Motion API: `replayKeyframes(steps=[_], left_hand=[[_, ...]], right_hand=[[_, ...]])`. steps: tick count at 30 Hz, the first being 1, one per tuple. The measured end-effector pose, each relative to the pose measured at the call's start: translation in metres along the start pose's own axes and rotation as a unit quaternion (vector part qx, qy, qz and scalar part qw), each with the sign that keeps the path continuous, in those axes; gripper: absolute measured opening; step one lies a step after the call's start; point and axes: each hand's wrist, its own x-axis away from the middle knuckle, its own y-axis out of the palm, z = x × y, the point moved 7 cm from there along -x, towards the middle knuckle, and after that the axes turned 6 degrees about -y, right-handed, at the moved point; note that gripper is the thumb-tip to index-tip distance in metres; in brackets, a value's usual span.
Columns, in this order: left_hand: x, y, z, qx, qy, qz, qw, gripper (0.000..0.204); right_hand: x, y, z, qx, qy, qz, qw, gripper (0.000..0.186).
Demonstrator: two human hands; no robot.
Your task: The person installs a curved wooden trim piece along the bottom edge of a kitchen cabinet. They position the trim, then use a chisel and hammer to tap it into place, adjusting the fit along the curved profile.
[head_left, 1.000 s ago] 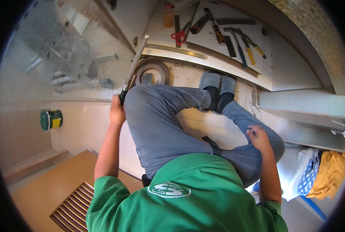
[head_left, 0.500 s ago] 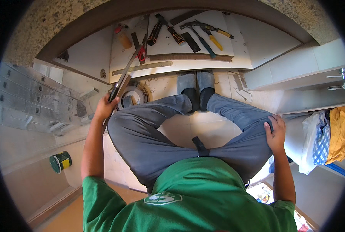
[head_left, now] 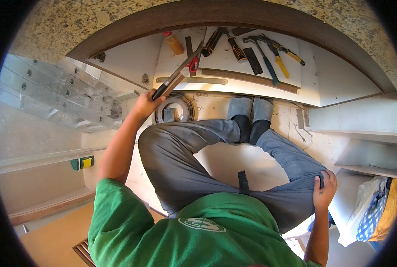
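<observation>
My left hand [head_left: 148, 105] is closed round the black handle of a long, thin metal tool [head_left: 180, 66] that looks like a file, its grey end pointing away over the white board [head_left: 234, 73]. A short brown strip [head_left: 175, 83] lies alongside its handle; whether my fingers hold it too I cannot tell. Just beyond the left hand, a coil of dark banding [head_left: 190, 109] lies on the floor with a grey block inside it. My right hand [head_left: 325, 192] rests on my right knee, fingers laid over the grey trousers [head_left: 292, 196], holding no tool.
On the board lie red-handled scissors [head_left: 193, 65], a metal ruler [head_left: 207, 81], a teal-handled claw hammer [head_left: 269, 69], yellow-handled pincers [head_left: 280, 62], an orange bottle [head_left: 174, 44] and a brown strip [head_left: 251, 81]. A green can [head_left: 82, 163] stands left; cloths and bags [head_left: 376, 209] sit right.
The view has shifted, so most things appear further right. My left hand has moved forward with the tool, nearer the board. My right hand stays on the knee.
</observation>
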Motion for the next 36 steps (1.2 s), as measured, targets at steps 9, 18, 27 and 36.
replayKeyframes(steps=[9, 18, 27, 36], left_hand=[[0.030, 0.000, -0.060, 0.272, -0.143, 0.027, 0.951, 0.037], [-0.040, 0.003, -0.056, 0.350, -0.149, 0.037, 0.924, 0.036], [-0.174, 0.003, -0.048, 0.331, -0.198, 0.048, 0.921, 0.028], [-0.263, 0.008, -0.051, 0.216, -0.148, 0.139, 0.955, 0.037]], right_hand=[[-0.004, 0.003, 0.001, 0.011, -0.001, -0.010, 1.000, 0.031], [-0.004, 0.000, -0.005, 0.018, -0.017, 0.001, 1.000, 0.031], [-0.007, 0.000, -0.010, 0.015, -0.034, -0.003, 0.999, 0.030], [-0.015, -0.003, -0.018, 0.024, -0.035, -0.028, 0.999, 0.035]])
